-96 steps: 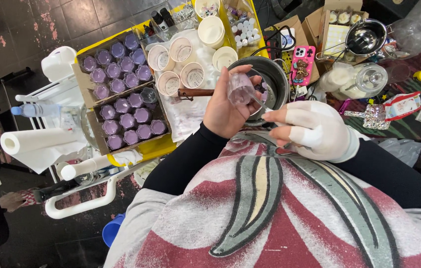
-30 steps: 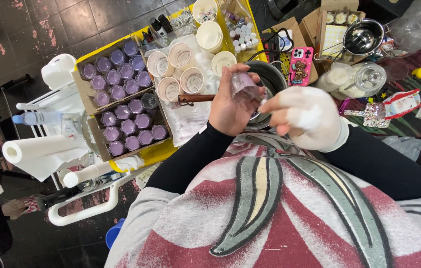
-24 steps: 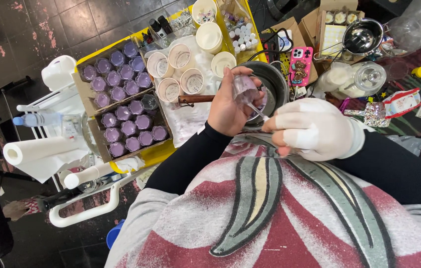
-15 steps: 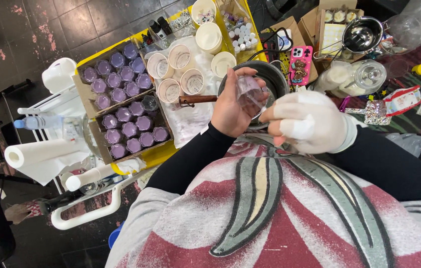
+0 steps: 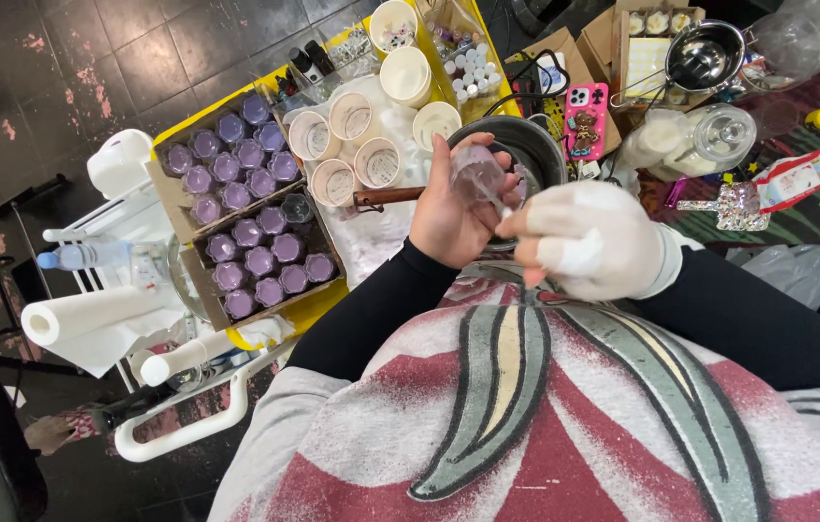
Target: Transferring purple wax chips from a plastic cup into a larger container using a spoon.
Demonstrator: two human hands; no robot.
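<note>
1. Hands first: the left hand [image 5: 448, 208] is bare, fingers curled shut around a small clear jar [image 5: 477, 177], thumb on one side and fingertips wrapping the other. The right hand [image 5: 595, 240] wears a white glove and sits just beside it, to the right and a bit nearer the body.
2. Jar sits up in the left palm, over the near rim of the dark metal pot [image 5: 526, 145]. Its long axis runs roughly up the palm toward the fingertips, tilted somewhat, and I can't tell which end is the mouth from this angle.
3. Gloved fingers are pinched together and pointing left at the jar, tips touching or nearly touching its side. Can't tell if they're holding anything small, too blurry.
4. So the key relation: the jar lies straight left of the gloved fingertips, basically no gap, already locked in the left grip. The right hand is the free one.
5. Around them: a wooden handle [image 5: 386, 197] sticks out from the pot toward the left, and boxes of purple-lidded jars [image 5: 255, 232] sit well apart to the left.
</note>
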